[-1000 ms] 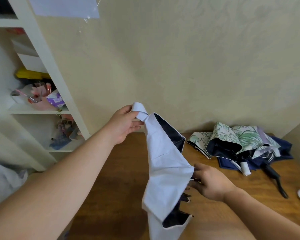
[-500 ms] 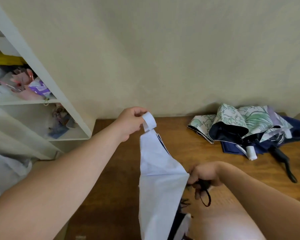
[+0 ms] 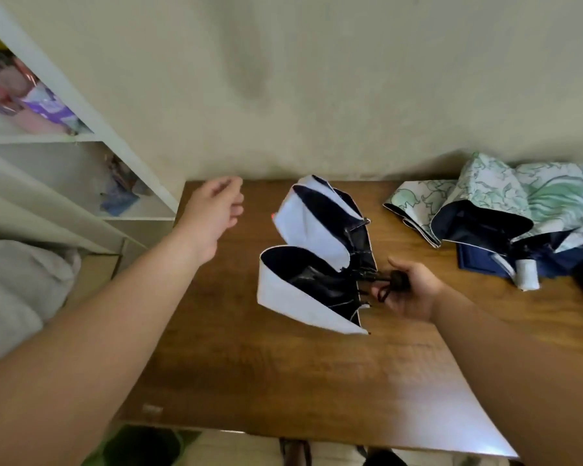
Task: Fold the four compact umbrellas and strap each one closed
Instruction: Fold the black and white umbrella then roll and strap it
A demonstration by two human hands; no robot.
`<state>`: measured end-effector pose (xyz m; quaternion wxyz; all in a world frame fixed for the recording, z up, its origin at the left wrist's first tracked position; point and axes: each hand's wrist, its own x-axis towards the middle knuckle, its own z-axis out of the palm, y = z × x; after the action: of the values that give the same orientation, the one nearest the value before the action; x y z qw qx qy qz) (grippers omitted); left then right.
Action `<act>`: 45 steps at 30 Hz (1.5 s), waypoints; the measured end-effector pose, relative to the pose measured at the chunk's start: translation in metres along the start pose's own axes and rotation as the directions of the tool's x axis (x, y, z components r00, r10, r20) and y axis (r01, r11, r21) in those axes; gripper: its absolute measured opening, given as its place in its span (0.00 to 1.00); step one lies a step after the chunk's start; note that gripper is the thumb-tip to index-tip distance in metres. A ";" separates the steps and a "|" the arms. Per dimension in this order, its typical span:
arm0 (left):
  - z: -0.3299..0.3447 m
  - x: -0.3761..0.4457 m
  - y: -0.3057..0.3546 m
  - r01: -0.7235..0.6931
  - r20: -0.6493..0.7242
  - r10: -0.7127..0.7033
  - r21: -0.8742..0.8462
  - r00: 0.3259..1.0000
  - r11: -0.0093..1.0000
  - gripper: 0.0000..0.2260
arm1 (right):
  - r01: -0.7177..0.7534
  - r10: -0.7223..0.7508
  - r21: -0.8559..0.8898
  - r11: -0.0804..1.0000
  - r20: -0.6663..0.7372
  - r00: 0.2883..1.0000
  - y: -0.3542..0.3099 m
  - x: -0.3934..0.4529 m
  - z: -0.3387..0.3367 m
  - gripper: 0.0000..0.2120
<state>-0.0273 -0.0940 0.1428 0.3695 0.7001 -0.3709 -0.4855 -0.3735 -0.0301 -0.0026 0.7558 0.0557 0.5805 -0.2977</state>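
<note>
Wooden table — right hand grips umbrella.

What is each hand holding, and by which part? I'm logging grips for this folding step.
The right hand grips the white umbrella by its black handle. The left hand holds nothing.

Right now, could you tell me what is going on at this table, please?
A person is folding compact umbrellas. The right hand grips the black handle of a white umbrella, whose canopy hangs loose and unstrapped over the table. The left hand hovers open, holding nothing. More unfolded umbrellas lie heaped at the table's far right.
</note>
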 end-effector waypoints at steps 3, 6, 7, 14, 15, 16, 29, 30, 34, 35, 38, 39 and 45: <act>-0.010 -0.019 -0.057 0.230 -0.008 -0.232 0.163 0.973 0.959 0.14 | 0.085 -0.089 -0.039 0.996 -0.105 0.990 0.006 0.003 -0.014 0.14; 0.009 -0.044 -0.101 0.373 0.087 -0.394 0.192 0.915 0.908 0.16 | 0.158 -0.183 -0.143 0.977 -0.186 0.965 0.011 -0.002 -0.020 0.14; 0.019 -0.052 -0.110 0.379 0.125 -0.407 0.201 0.905 0.903 0.15 | 0.213 -0.238 -0.140 0.967 -0.203 0.950 0.012 -0.002 -0.022 0.16; 0.080 -0.090 -0.109 -0.046 0.322 -0.094 0.402 0.942 0.915 0.22 | 0.250 -0.712 -0.819 0.516 -0.249 0.657 0.031 -0.025 -0.034 0.15; 0.082 -0.092 -0.109 -0.151 0.376 -0.037 0.457 0.926 0.876 0.28 | 0.252 -0.728 -0.852 0.459 -0.199 0.656 0.037 -0.035 -0.034 0.07; 0.083 -0.095 -0.107 -0.237 0.432 0.002 0.490 0.902 0.839 0.32 | 0.263 -0.727 -0.877 0.402 -0.130 0.675 0.044 -0.043 -0.034 0.05; 0.074 -0.116 -0.064 -0.437 0.485 0.230 0.371 0.844 0.820 0.15 | 0.577 -0.749 -0.815 -0.051 0.413 0.517 0.071 -0.108 0.027 0.09; 0.072 -0.117 -0.063 -0.440 0.497 0.229 0.363 0.837 0.821 0.14 | 0.579 -0.770 -0.812 -0.064 0.410 0.489 0.071 -0.112 0.031 0.08; 0.066 -0.127 -0.064 -0.464 0.547 0.241 0.315 0.802 0.828 0.18 | 0.571 -0.806 -0.820 -0.021 0.352 0.476 0.082 -0.125 0.037 0.13; 0.064 -0.129 -0.066 -0.476 0.540 0.256 0.318 0.802 0.820 0.17 | 0.566 -0.810 -0.825 -0.005 0.335 0.481 0.087 -0.126 0.037 0.13; 0.060 -0.131 -0.072 -0.504 0.488 0.308 0.343 0.817 0.792 0.13 | 0.492 -0.837 -0.863 -0.116 0.351 0.419 0.100 -0.133 0.034 0.14; 0.058 -0.131 -0.075 -0.516 0.485 0.321 0.347 0.814 0.783 0.12 | 0.464 -0.844 -0.868 -0.178 0.377 0.382 0.104 -0.134 0.032 0.12; 0.050 -0.141 -0.088 -0.539 0.531 0.326 0.313 0.782 0.782 0.19 | 0.460 -0.866 -0.831 -0.312 0.448 0.222 0.129 -0.136 0.028 0.05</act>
<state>-0.0964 0.0614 0.1103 0.2060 0.5266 -0.7021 -0.4328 -0.3039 0.1157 0.0965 0.1664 -0.6746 0.6595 -0.2867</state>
